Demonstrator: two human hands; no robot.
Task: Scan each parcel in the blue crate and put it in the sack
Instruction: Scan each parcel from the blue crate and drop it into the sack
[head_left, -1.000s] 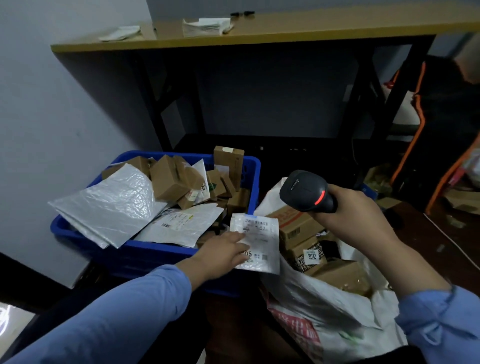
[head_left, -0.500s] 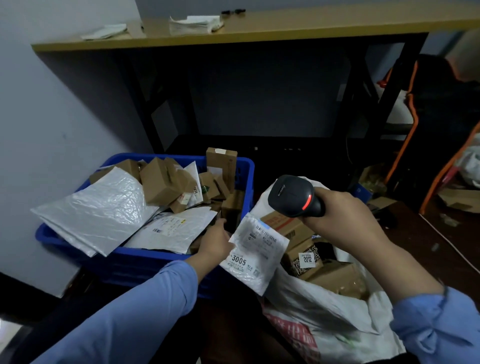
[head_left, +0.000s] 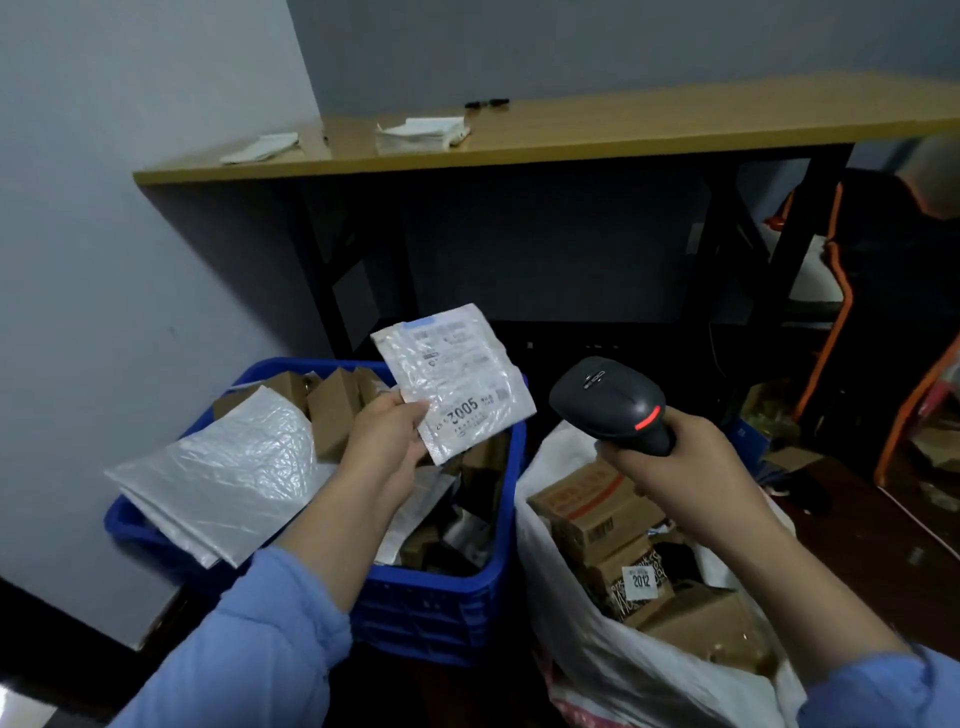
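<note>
Since the moment before, the small flat white plastic-film parcel (head_left: 457, 379) has risen from low between crate and sack to above the far right corner of the blue plastic crate (head_left: 441, 592). My left hand (head_left: 387, 441) pinches its lower left corner, thumb on the label face, forearm reaching forward. My right hand (head_left: 675, 462) curls round the grip of the black handheld barcode scanner (head_left: 608, 402), held over the open white woven sack (head_left: 597, 665). My left fingers behind the parcel are hidden, as is the scanner's window. The label print is blurred except large digits ending 005. The parcel is tilted, crinkled, glossy, label facing me.
</note>
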